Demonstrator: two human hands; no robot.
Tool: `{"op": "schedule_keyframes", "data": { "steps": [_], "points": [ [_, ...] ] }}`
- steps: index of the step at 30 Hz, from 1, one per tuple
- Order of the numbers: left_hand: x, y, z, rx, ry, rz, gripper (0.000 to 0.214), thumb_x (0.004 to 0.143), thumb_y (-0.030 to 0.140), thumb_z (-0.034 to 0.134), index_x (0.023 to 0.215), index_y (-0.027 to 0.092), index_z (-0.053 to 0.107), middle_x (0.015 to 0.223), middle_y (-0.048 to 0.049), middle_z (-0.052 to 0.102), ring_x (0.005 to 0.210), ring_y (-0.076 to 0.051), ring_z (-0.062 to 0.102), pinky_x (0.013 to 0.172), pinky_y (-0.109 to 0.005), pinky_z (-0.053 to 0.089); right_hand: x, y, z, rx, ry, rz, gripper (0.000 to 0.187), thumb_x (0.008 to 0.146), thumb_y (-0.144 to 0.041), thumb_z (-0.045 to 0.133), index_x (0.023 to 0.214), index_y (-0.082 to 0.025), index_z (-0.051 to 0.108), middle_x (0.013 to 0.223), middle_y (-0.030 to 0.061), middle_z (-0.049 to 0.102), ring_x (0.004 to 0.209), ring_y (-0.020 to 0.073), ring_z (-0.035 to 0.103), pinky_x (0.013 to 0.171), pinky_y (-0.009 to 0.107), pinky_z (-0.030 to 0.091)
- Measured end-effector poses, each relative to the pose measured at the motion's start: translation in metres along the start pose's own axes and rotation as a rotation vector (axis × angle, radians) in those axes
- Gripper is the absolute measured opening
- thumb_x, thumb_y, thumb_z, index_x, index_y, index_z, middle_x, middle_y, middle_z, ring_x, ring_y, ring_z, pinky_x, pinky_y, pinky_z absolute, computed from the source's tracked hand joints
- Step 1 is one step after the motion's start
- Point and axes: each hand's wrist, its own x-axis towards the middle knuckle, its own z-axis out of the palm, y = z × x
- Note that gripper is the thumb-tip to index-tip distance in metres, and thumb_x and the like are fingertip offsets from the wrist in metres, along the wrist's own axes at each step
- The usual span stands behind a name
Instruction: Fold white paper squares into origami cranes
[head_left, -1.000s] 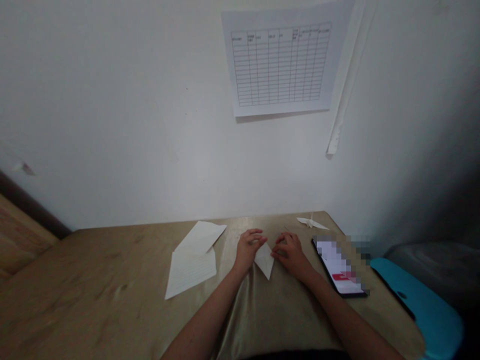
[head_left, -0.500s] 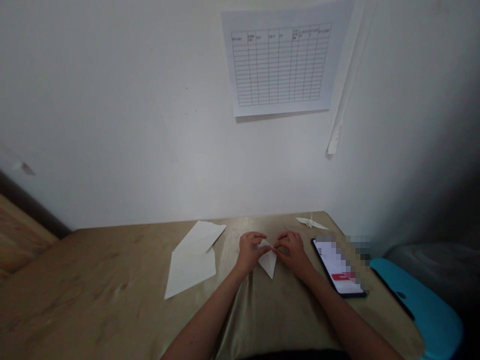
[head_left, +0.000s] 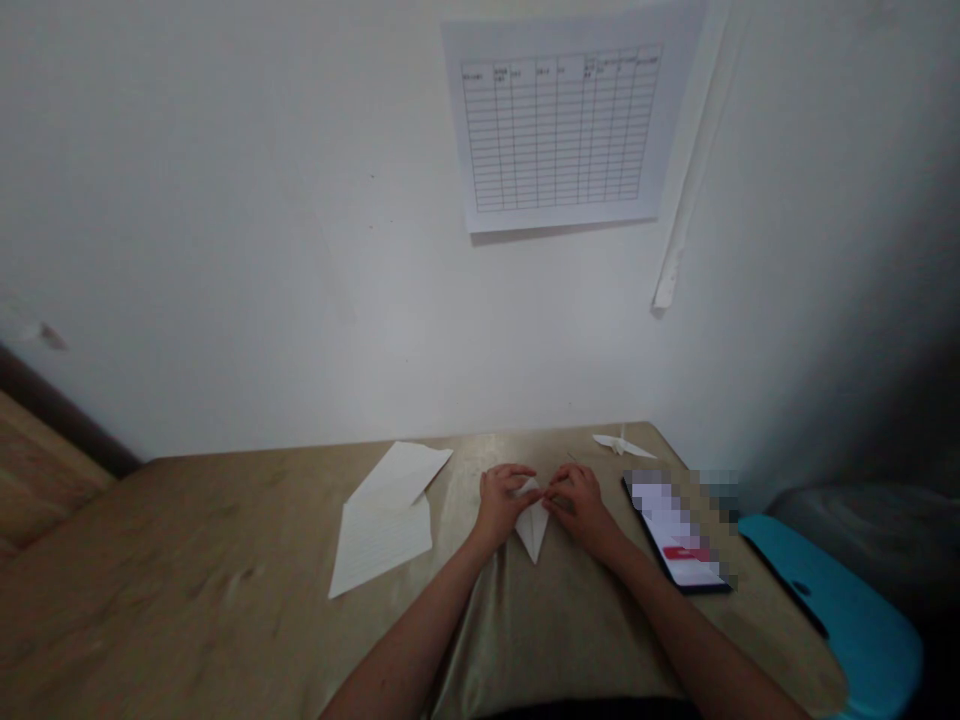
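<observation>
A small folded white paper [head_left: 533,535] lies on the table between my hands, its pointed end toward me and a crease down its middle. My left hand [head_left: 504,502] curves over its left side, with the thumb pressed on the paper and the fingers bent at its far edge. From the right, my right hand [head_left: 576,498] pinches the paper's right edge, thumb and index finger together near the left thumb. Part of the paper is hidden under the fingers.
Left of my hands lie loose white paper sheets [head_left: 384,540]. A folded paper crane [head_left: 624,445] sits at the back right, with a phone [head_left: 679,545] nearer. A turquoise object [head_left: 840,610] stands beyond the right edge. A printed table sheet [head_left: 562,130] hangs on the wall.
The paper's near point has shifted slightly left and looks narrower. My right hand has moved a little left, closer to the left thumb. My left hand stays nearly in place.
</observation>
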Motion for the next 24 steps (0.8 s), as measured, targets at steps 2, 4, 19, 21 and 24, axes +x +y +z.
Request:
{"op": "schedule_keyframes", "data": {
  "steps": [2,4,19,21,24],
  "points": [
    [0.0,0.001,-0.002,-0.043,0.032,0.004,0.005,0.075,0.03,0.082,0.075,0.026,0.079,0.105,-0.0019,0.078,0.106,-0.023,0.067,0.104,-0.042,0.044,-0.001,-0.001,0.0,-0.014,-0.027,0.001,0.006,0.088,-0.026,0.068,0.09,-0.026,0.073,0.109,0.0055,0.061,0.114,0.0244,0.048,0.103,0.042,0.036],
    [0.001,0.003,-0.006,-0.09,0.054,0.011,0.003,0.077,0.029,0.079,0.077,0.026,0.079,0.107,-0.0023,0.077,0.106,-0.022,0.067,0.104,-0.042,0.044,-0.001,-0.003,0.0,-0.023,-0.044,0.005,0.006,0.086,-0.025,0.069,0.089,-0.027,0.074,0.11,0.0053,0.061,0.115,0.0247,0.047,0.104,0.043,0.036],
    [-0.002,0.009,-0.008,-0.144,0.047,0.031,0.004,0.074,0.024,0.082,0.072,0.027,0.079,0.107,-0.0026,0.076,0.107,-0.023,0.066,0.105,-0.045,0.043,0.001,-0.003,-0.001,-0.017,0.104,-0.053,0.007,0.088,-0.028,0.068,0.09,-0.028,0.075,0.109,0.0054,0.061,0.109,0.0238,0.05,0.103,0.045,0.035],
    [-0.002,0.008,-0.008,-0.155,0.056,0.028,0.005,0.074,0.024,0.082,0.071,0.027,0.079,0.107,-0.0028,0.076,0.108,-0.024,0.065,0.105,-0.045,0.043,0.002,-0.003,-0.001,-0.022,0.097,-0.057,0.006,0.087,-0.027,0.068,0.088,-0.027,0.074,0.108,0.0054,0.061,0.109,0.0238,0.05,0.103,0.045,0.035],
    [-0.001,0.007,-0.008,-0.165,0.063,0.012,0.004,0.074,0.025,0.082,0.071,0.027,0.079,0.107,-0.0032,0.076,0.11,-0.025,0.064,0.105,-0.046,0.042,0.001,-0.003,-0.001,-0.043,0.057,-0.043,0.005,0.084,-0.023,0.07,0.082,-0.026,0.074,0.108,0.0052,0.062,0.111,0.0243,0.049,0.104,0.045,0.035]
  ]
}}
